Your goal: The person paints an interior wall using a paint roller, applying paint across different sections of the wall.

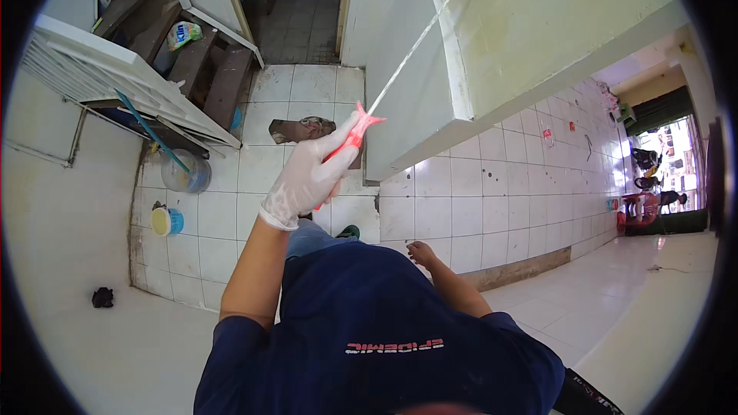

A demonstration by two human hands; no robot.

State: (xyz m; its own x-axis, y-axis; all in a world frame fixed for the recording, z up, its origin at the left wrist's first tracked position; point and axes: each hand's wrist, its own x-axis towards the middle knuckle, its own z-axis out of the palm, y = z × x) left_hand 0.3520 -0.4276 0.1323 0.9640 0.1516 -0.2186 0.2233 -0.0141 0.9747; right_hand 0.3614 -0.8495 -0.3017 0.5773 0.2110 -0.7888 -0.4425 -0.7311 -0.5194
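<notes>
My left hand (308, 176), in a thin white glove, grips the red-pink handle (358, 129) of a long tool. The handle flares like a fish tail where a twisted white rod (412, 55) comes out of it. The rod slants up to the right, in front of a pale wall (553, 17). Its far end meets something yellow at the top edge of the view, cut off there, so I cannot tell what head it has. My right hand (422, 253) is bare and hangs low at my right side, fingers loosely bent, with nothing seen in it.
A projecting wall corner (464, 118) stands ahead to the right. At left are wooden stairs (199, 69) with a detergent packet (184, 34), a leaning white door (138, 78), a clear plastic tub (185, 170) and a small bucket (167, 221). A brown cloth (288, 130) lies on the tiles.
</notes>
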